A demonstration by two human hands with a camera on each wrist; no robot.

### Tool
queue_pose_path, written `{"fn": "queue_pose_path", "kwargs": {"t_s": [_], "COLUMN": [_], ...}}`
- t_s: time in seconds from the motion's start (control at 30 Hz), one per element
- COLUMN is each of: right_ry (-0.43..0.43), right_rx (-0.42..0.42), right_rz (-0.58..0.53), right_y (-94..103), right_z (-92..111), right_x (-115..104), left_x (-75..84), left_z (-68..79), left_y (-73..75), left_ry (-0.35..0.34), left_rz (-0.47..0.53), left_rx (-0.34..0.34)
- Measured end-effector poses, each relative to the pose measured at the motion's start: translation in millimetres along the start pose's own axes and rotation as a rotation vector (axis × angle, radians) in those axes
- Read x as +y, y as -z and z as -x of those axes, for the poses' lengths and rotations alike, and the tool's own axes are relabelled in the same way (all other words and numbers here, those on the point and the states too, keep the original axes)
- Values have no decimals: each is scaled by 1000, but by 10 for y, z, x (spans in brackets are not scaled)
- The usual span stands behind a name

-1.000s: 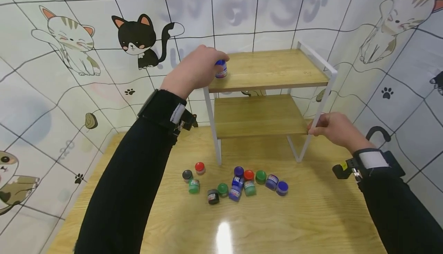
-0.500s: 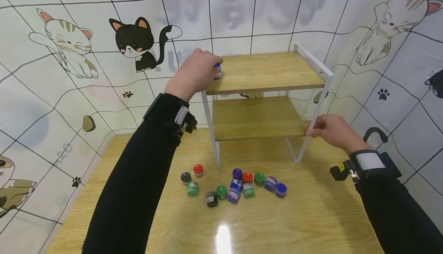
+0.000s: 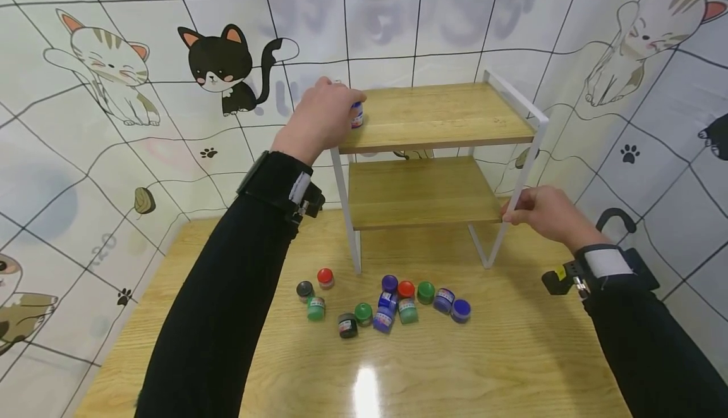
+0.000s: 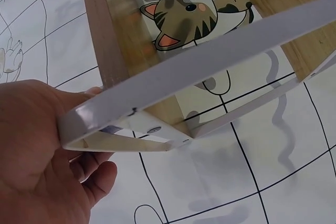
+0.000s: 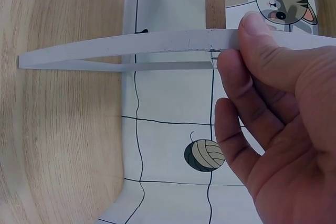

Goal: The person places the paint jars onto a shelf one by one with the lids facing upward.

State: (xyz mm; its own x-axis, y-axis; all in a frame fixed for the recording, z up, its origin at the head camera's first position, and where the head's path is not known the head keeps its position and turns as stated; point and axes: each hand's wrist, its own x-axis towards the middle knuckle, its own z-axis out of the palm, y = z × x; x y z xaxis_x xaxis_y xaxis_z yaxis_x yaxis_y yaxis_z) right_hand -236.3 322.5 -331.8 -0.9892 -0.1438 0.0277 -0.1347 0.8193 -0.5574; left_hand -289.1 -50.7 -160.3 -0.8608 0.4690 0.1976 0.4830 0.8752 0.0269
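Jar in left hand, label lettering illegible

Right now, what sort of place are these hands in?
Probably a play or craft corner, though I can't be sure: cartoon cats decorate the walls, and small colourful jars lie on a wood-grain table in front of a little shelf.

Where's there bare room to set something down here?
The lower shelf is bare between its side legs. The upper shelf is free right of the blue jar at the left hand. The table is open on the near side of the loose jars. It's crowded in front of the legs, where those jars cluster.
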Motion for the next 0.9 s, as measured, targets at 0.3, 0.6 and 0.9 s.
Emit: {"fn": "queue_pose_path", "kwargs": {"t_s": [0.3, 0.6, 0.9], "right_ry": [-7, -3, 12], "right_rx": [-5, 1, 4], "right_rz": [-6, 12, 26], "right_y": [-1, -5, -12], "right_z": [3, -8, -15], "right_x": [-20, -26, -13], "left_x": [-44, -176, -415], "left_z": [58, 204, 379], "left_y": [38, 90, 61], "left_ry": [-7, -36, -23], "left_rz": [52, 83, 100], "left_rx": [29, 114, 118]}}
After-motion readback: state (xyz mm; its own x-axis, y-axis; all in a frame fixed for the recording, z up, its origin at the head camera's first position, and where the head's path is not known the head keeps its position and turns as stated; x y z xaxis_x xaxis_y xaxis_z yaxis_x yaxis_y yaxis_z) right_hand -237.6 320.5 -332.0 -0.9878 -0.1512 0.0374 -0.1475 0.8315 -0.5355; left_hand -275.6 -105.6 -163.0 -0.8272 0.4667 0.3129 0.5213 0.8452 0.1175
